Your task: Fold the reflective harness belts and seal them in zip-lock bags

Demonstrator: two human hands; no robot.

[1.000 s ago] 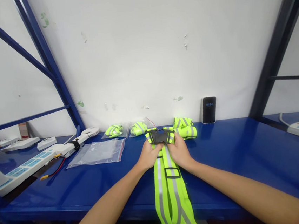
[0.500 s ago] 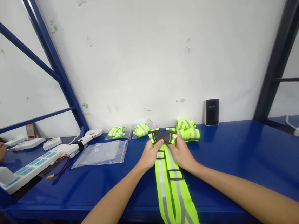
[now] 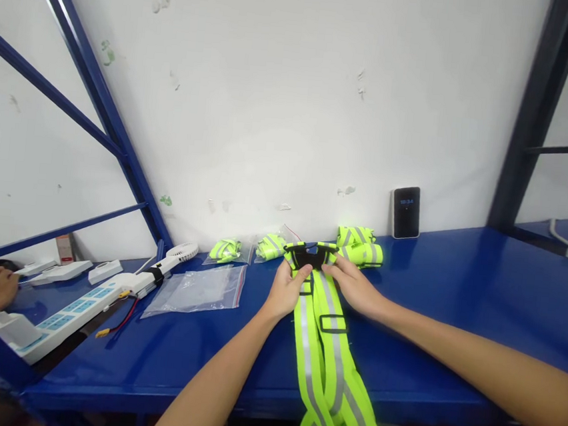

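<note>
Slack straps [image 3: 332, 368] drop past the near edge of the table [image 3: 436, 301], hanging under their own weight because only their far, upper end is held. There, just above the tabletop, the left hand [image 3: 287, 290] is clamped on the left end of the black buckle [image 3: 312, 258], thumb on top, and the right hand [image 3: 357, 290] pinches its right end, which seems to keep it level and facing the wearer. Left of them a clear bag [image 3: 195, 291] lies flat. Farther back, two bagged bundles [image 3: 226, 250] and, to the right, rolls [image 3: 361, 247] sit near the wall [image 3: 274, 105], against which a phone [image 3: 406, 213] apparently leans to stay upright.
</note>
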